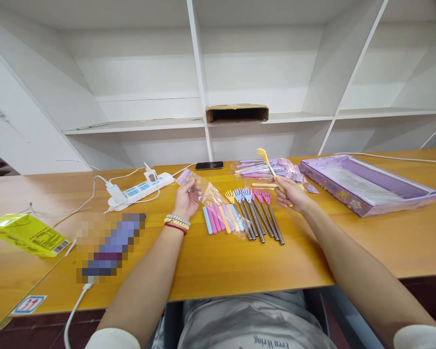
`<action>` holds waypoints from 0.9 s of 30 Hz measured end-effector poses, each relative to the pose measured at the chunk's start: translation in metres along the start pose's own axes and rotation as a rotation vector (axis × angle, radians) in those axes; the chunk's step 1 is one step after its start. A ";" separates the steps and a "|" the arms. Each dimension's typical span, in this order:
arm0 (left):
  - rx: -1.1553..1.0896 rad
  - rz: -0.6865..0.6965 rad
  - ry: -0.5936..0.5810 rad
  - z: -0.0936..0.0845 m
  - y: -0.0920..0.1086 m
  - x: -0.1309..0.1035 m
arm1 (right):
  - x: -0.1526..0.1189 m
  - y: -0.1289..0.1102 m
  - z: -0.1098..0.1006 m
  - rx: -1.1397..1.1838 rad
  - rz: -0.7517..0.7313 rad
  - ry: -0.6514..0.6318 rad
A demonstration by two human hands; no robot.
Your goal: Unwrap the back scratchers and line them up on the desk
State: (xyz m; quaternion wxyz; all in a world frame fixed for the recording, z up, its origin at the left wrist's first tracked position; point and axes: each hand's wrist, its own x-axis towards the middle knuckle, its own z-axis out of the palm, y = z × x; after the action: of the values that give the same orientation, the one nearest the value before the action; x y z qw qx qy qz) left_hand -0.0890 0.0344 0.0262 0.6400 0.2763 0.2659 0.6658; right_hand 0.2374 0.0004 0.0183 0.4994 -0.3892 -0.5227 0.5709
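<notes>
My left hand (pixel 189 198) has its fingers closed on a clear plastic bag (pixel 211 193) with a purple top, which hangs over a row of coloured handles (pixel 216 219). Raised to the right, my right hand (pixel 289 193) grips a yellow claw-headed stick (pixel 264 156). Between the hands, metal rods with small hand-shaped heads in blue, pink and yellow (pixel 254 215) lie side by side on the table (pixel 232 271). Behind them is a pile of wrapped purple packets (pixel 269 168), with a yellow handle (pixel 263 185) in front of it.
A purple open box (pixel 366 186) lies at the right. To the left are a white power strip (pixel 141 190) with cables, a pixelated device (pixel 112 247) and a yellow package (pixel 27 233). A black phone (pixel 209 165) lies near the shelves, where a cardboard box (pixel 237 113) sits.
</notes>
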 end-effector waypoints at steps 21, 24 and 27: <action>0.126 0.011 0.028 0.003 0.000 -0.002 | -0.009 -0.005 0.009 -0.378 -0.072 -0.267; 0.146 0.011 0.016 0.003 -0.001 -0.003 | -0.011 -0.008 0.010 -0.389 -0.063 -0.277; 0.164 0.016 0.017 0.003 -0.001 -0.004 | -0.012 -0.008 0.011 -0.391 -0.045 -0.278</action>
State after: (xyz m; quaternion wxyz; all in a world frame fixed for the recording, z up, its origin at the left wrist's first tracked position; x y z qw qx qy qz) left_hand -0.0858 0.0308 0.0275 0.6077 0.3244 0.3228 0.6490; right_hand 0.2301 -0.0136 0.0272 0.3504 -0.3845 -0.6956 0.4955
